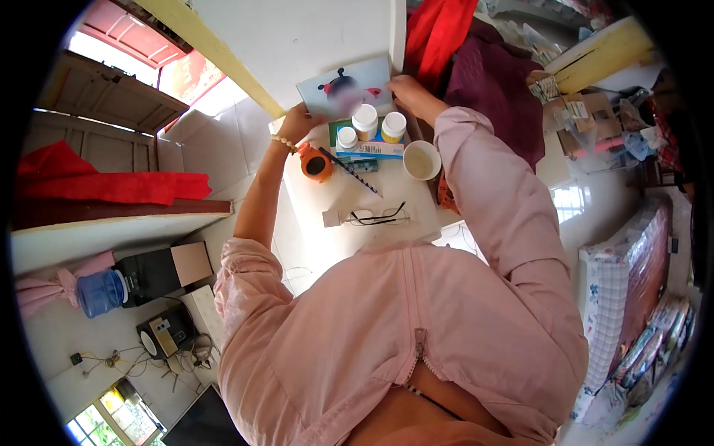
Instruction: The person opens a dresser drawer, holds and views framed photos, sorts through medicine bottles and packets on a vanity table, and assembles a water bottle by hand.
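While both hands are stretched to the far edge of the surface (pixel 349 201), they hold a card (pixel 346 89) between them — a pale blue sheet with a red-and-black cartoon figure, tilted up off the surface. The left hand (pixel 297 123), with a bead bracelet at its wrist, has its fingers curled on the card's left lower edge; the right hand (pixel 405 91) pinches the card's right edge, though how tightly either grips I cannot tell at this size. Just below the card stand three white bottles (pixel 364 121) in a cluster on a green and blue box (pixel 370 149). Left of the box sits an orange pot (pixel 315 163) with a dark mouth; right of the box, a white cup (pixel 422 160) holding pale liquid. A striped pen (pixel 352 172) lies slantwise just below the box, and further below it lie folded glasses (pixel 379 217) beside a small grey block (pixel 331 218). The step in hand looks to me like lifting or shifting the card, held at both sides and clear of the bottles. Any next move calls for care along the card's lower edge — it hangs close over the bottle caps, and a low sweep could tip them toward the cup. Keeping both edges level would guard against that.
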`<state>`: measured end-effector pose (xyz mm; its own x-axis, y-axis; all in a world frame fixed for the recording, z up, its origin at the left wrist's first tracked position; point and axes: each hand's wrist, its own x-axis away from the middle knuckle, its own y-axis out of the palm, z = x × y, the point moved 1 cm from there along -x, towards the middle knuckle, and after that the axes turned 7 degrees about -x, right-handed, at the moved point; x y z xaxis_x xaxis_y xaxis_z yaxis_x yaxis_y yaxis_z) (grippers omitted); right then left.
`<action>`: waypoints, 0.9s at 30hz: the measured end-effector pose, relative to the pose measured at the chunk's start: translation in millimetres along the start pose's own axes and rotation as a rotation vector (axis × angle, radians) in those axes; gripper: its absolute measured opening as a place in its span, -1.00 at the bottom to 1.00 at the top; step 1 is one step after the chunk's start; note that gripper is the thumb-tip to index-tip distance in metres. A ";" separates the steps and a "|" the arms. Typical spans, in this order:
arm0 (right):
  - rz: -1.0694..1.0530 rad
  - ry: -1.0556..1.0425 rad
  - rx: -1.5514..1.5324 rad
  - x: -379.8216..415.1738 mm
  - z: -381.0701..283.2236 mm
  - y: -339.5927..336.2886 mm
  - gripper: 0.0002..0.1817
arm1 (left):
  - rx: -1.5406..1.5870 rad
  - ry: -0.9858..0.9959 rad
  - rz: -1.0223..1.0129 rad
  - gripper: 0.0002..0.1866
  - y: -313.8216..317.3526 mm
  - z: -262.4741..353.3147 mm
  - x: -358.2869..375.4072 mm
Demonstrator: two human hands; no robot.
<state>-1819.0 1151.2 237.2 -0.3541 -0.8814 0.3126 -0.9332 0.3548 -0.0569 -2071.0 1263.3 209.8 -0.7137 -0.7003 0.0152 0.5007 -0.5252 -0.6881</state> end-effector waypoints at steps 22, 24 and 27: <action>-0.033 -0.623 0.763 208.0 16.2 -29.8 -0.27 | -0.505 0.279 -0.224 -0.03 13.6 90.6 54.6; 0.032 -0.712 0.897 206.8 21.6 -24.9 -0.19 | -0.555 0.275 -0.257 0.00 18.6 86.3 49.8; 0.058 -0.712 0.989 196.9 25.5 -22.6 -0.11 | -0.574 0.221 -0.314 0.08 23.8 84.5 46.5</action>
<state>-1869.1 961.7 275.8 -0.0609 -0.9561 -0.2866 -0.4482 0.2827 -0.8481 -2050.9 1177.3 255.5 -0.8961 -0.4100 0.1700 -0.0409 -0.3050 -0.9515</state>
